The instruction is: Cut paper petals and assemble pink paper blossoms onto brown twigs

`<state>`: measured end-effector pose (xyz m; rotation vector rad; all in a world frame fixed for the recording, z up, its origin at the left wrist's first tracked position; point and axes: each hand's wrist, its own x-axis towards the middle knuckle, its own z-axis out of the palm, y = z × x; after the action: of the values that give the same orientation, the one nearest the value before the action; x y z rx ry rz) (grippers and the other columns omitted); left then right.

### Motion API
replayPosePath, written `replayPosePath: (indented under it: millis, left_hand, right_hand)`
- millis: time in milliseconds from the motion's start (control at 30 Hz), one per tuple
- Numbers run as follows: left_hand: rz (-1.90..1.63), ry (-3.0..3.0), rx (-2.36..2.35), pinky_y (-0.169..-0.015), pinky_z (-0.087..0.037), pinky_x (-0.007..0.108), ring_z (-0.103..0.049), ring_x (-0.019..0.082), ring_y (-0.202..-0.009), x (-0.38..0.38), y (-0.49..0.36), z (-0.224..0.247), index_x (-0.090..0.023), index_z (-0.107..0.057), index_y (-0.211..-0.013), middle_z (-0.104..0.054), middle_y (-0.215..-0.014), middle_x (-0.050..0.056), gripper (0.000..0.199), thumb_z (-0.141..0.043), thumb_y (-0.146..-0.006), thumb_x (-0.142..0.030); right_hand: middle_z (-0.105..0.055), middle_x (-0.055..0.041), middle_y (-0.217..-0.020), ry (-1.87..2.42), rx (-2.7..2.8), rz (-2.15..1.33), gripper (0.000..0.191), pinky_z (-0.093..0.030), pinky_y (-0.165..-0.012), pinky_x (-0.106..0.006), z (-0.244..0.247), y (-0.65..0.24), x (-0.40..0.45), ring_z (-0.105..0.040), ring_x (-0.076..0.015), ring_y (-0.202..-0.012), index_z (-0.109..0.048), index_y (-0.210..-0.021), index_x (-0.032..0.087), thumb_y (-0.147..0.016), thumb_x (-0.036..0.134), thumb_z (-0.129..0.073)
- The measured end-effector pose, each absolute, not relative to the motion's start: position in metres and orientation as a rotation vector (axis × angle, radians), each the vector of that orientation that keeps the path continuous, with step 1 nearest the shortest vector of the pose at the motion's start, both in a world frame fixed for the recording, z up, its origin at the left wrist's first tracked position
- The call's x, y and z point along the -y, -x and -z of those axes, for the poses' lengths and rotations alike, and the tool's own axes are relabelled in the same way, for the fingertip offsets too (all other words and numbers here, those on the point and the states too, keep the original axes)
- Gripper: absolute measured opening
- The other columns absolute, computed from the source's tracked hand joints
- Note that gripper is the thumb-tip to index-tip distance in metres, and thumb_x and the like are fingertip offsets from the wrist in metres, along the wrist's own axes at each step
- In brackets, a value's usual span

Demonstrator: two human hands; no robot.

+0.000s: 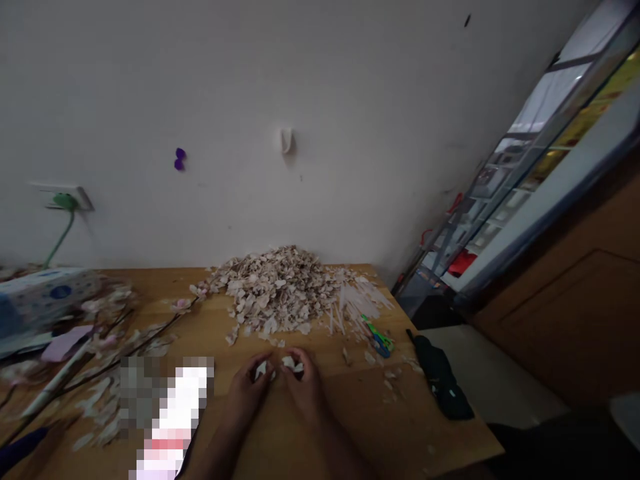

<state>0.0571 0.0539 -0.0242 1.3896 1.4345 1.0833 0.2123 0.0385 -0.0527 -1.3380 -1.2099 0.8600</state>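
Observation:
Near the middle of the wooden table (350, 413), my left hand (254, 379) curls its fingers round a small pale, petal-like piece (261, 370). Just to its right, my right hand (302, 375) pinches another pale piece (291, 363). The two hands are close together with a narrow gap between them. Beyond them lies a large heap of dry, whitish flakes (280, 287), and a few loose flakes rest just past my fingertips.
Green and blue scissors (380, 339) and thin pale strips (357, 297) lie right of the heap. A dark cloth item (443, 377) hangs at the right edge. Branches (145, 340), a tissue box (50, 293) and a partly pixelated bright object (175, 413) are on the left.

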Motion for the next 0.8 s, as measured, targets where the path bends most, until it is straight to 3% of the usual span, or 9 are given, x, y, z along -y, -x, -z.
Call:
replayPosePath:
  millis: [133, 300, 367, 433, 500, 600, 700, 800]
  left_hand:
    - [-1.127, -1.388, -1.453, -0.087, -0.056, 0.042, -0.071, 0.029, -0.098, -0.052, -0.061, 0.019, -0.019, -0.07, -0.107, -0.076, -0.108, 0.01, 0.042, -0.067, -0.074, -0.045]
    - [-1.123, -1.412, -1.466, -0.077, -0.056, 0.041, -0.071, 0.029, -0.082, -0.045, -0.062, 0.015, -0.02, -0.072, -0.085, -0.076, -0.086, 0.009, 0.028, -0.061, -0.078, -0.044]
    - [-1.124, -1.413, -1.47, -0.078, -0.056, 0.041, -0.071, 0.029, -0.083, -0.043, -0.061, 0.016, -0.02, -0.073, -0.086, -0.077, -0.088, 0.009, 0.026, -0.059, -0.078, -0.041]
    - [-1.122, -1.415, -1.461, -0.081, -0.056, 0.042, -0.071, 0.029, -0.086, -0.043, -0.06, 0.018, -0.02, -0.075, -0.086, -0.078, -0.09, 0.009, 0.026, -0.058, -0.077, -0.038]
    - [-1.124, -1.423, -1.439, -0.086, -0.056, 0.043, -0.072, 0.029, -0.09, -0.042, -0.061, 0.021, -0.021, -0.077, -0.086, -0.078, -0.093, 0.008, 0.026, -0.058, -0.076, -0.037]
    - [-1.171, -1.419, -1.446, -0.097, -0.051, 0.045, -0.069, 0.03, -0.102, -0.043, -0.063, 0.022, -0.021, -0.076, -0.098, -0.077, -0.107, 0.009, 0.033, -0.058, -0.077, -0.039]
    - [-1.252, -1.376, -1.51, -0.107, -0.043, 0.049, -0.062, 0.032, -0.118, -0.044, -0.064, 0.019, -0.017, -0.07, -0.115, -0.069, -0.125, 0.014, 0.046, -0.056, -0.079, -0.041]
    - [-1.271, -1.314, -1.553, -0.105, -0.044, 0.052, -0.062, 0.033, -0.116, -0.045, -0.064, 0.019, -0.015, -0.066, -0.12, -0.068, -0.123, 0.016, 0.051, -0.056, -0.079, -0.044]
  right_hand:
    - [-0.073, -0.0064, -0.109, 1.36, 1.165, -0.767, 0.028, -0.054, -0.089, -0.032, 0.054, -0.21, -0.038, -0.068, -0.0212, -0.101, -0.065, -0.113, 0.021, -0.087, 0.032, -0.06]
    - [-0.073, -0.0069, -0.104, 1.376, 1.179, -0.67, 0.026, -0.056, -0.086, -0.035, 0.056, -0.21, -0.036, -0.07, -0.0224, -0.095, -0.065, -0.11, 0.022, -0.088, 0.034, -0.06]
    - [-0.065, -0.0144, -0.123, 1.411, 1.128, -0.579, 0.036, -0.052, -0.096, -0.043, 0.06, -0.213, -0.037, -0.063, -0.0267, -0.113, -0.057, -0.123, 0.018, -0.092, 0.035, -0.055]
    - [-0.049, -0.0206, -0.142, 1.454, 1.121, -0.355, 0.044, -0.041, -0.107, -0.054, 0.063, -0.216, -0.039, -0.047, -0.0307, -0.133, -0.045, -0.137, 0.015, -0.095, 0.029, -0.048]
    - [-0.039, -0.0205, -0.15, 1.441, 1.255, -0.051, 0.046, -0.035, -0.109, -0.06, 0.062, -0.216, -0.037, -0.035, -0.0319, -0.141, -0.04, -0.142, 0.017, -0.097, 0.02, -0.041]
    - [-0.052, -0.0116, -0.14, 1.297, 1.562, 0.195, 0.041, -0.043, -0.105, -0.053, 0.049, -0.209, -0.017, -0.046, -0.0274, -0.133, -0.052, -0.134, 0.027, -0.098, 0.016, -0.037]
    - [-0.065, -0.0059, -0.123, 1.174, 1.767, 0.064, 0.034, -0.051, -0.098, -0.04, 0.033, -0.2, 0.021, -0.06, -0.0217, -0.118, -0.059, -0.126, 0.031, -0.098, 0.017, -0.044]
    - [-0.071, -0.0038, -0.113, 1.016, 1.908, 0.01, 0.032, -0.056, -0.085, -0.033, 0.029, -0.209, 0.058, -0.066, -0.0215, -0.105, -0.061, -0.124, 0.032, -0.096, 0.023, -0.049]
